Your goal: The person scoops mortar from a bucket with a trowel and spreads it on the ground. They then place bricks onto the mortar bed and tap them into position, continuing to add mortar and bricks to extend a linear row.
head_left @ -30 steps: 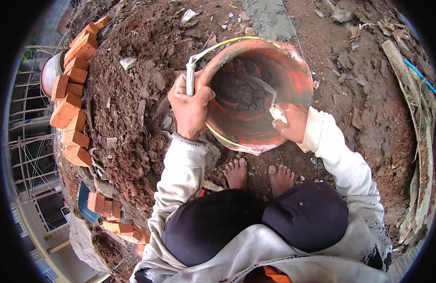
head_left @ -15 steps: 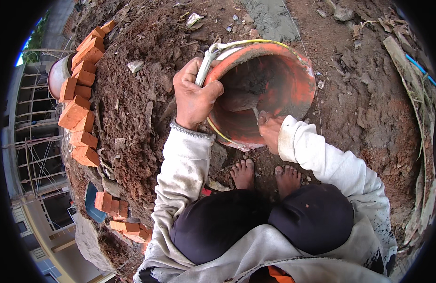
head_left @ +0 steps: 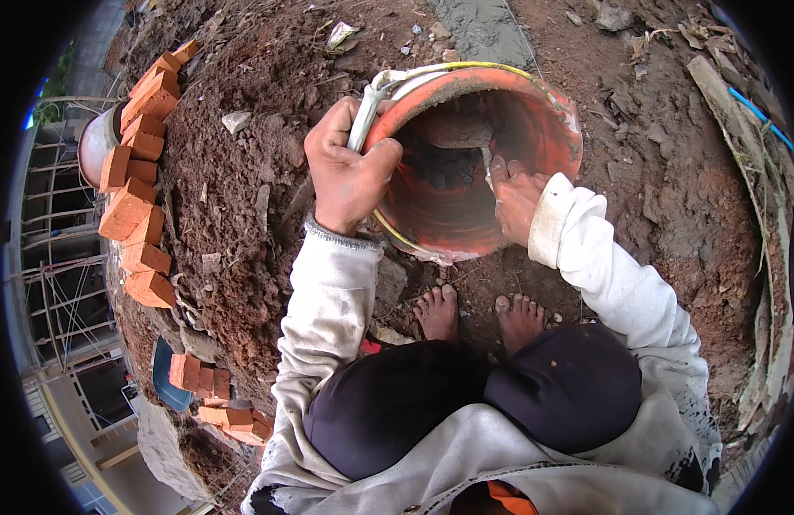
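An orange bucket (head_left: 547, 120) stands tilted on the soil in front of my bare feet, with dark grey mortar lining its inside. My left hand (head_left: 352, 161) is closed on the pale tube of the bucket's handle (head_left: 362, 116) at its left rim. Inside the bucket, my right hand (head_left: 513, 189) grips a trowel (head_left: 457, 131), whose mortar-coated blade lies toward the upper part of the interior. The trowel's grip is mostly hidden by my fingers.
Red bricks (head_left: 126, 210) line the left, near a pale bowl (head_left: 96, 150) and blue-green tray (head_left: 161, 369). A grey mortar strip (head_left: 474, 30) and taut string run beyond the bucket. Planks (head_left: 714, 103) and a blue pipe (head_left: 757, 116) lie right. Scaffolded buildings show at far left.
The trowel blade has moved up within the bucket, and my right hand has shifted with it. The bucket tilted further as my left hand stayed on the handle.
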Available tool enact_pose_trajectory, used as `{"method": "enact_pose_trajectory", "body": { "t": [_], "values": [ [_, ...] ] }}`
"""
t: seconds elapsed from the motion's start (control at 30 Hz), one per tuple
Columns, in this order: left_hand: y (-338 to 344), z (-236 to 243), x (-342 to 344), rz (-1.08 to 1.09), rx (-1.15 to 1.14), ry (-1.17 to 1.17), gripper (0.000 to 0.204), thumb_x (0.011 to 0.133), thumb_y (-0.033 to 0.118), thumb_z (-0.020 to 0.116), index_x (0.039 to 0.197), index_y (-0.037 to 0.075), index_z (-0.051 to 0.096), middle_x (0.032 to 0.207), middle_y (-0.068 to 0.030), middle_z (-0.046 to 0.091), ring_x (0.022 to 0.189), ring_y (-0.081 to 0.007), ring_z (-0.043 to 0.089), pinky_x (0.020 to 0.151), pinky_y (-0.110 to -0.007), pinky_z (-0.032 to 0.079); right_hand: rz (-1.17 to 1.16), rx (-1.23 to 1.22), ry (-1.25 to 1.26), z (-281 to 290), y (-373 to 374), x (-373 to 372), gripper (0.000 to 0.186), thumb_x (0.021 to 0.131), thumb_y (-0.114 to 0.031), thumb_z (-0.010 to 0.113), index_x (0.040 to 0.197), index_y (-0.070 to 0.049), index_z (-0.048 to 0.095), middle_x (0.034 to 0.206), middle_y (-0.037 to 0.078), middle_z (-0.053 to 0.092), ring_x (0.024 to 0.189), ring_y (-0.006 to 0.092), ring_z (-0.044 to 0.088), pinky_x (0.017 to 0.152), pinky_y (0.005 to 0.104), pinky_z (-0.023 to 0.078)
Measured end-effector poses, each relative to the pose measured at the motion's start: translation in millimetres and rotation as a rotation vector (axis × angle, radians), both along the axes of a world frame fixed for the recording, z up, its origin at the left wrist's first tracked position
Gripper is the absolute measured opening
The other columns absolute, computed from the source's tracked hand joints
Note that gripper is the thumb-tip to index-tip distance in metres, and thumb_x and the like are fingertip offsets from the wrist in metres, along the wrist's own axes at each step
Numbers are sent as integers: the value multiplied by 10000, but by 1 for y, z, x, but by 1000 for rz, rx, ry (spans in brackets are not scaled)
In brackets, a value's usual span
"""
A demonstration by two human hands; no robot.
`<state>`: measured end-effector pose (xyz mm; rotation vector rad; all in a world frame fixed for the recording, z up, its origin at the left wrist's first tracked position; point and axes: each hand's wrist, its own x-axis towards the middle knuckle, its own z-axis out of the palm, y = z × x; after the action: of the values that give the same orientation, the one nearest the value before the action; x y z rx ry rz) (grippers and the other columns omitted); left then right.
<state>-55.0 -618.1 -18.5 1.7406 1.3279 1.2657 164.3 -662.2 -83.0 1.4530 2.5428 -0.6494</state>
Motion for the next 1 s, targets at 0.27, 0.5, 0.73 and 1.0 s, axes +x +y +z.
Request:
{"method": "enact_pose_trajectory", "body": {
  "t": [0.27, 0.5, 0.73, 1.0],
  "values": [
    [-5, 9, 11, 69, 144, 10, 124, 628, 8, 580, 749, -14, 563, 674, 16, 490, 619, -64, 418, 569, -218, 374, -137, 146, 81, -6, 2, 0, 522, 762, -89, 588, 1202, 157, 452, 1034, 330, 586, 799, 418, 660, 735, 476, 538],
    [-9, 21, 17, 84, 306, 72, 124, 619, -9, 576, 728, -6, 516, 711, -34, 526, 622, -88, 433, 582, -234, 397, -281, 175, 249, 15, 22, 11, 506, 807, -98, 556, 1261, 88, 433, 1046, 303, 586, 795, 441, 649, 726, 479, 539],
    [-12, 32, 14, 71, 461, 158, 138, 606, -37, 579, 717, -2, 505, 734, -85, 584, 638, -130, 542, 612, -249, 453, -460, 212, 396, 24, 32, 8, 459, 825, -152, 548, 1199, 106, 478, 1007, 291, 618, 877, 441, 643, 799, 507, 518],
    [-17, 46, 28, -10, 588, 258, 157, 591, -82, 586, 693, -9, 492, 800, -152, 653, 753, -242, 688, 726, -333, 556, -493, 160, 574, 49, 23, 23, 226, 813, -121, 582, 942, 59, 539, 792, 312, 596, 812, 501, 581, 714, 512, 477]
  ]
}}
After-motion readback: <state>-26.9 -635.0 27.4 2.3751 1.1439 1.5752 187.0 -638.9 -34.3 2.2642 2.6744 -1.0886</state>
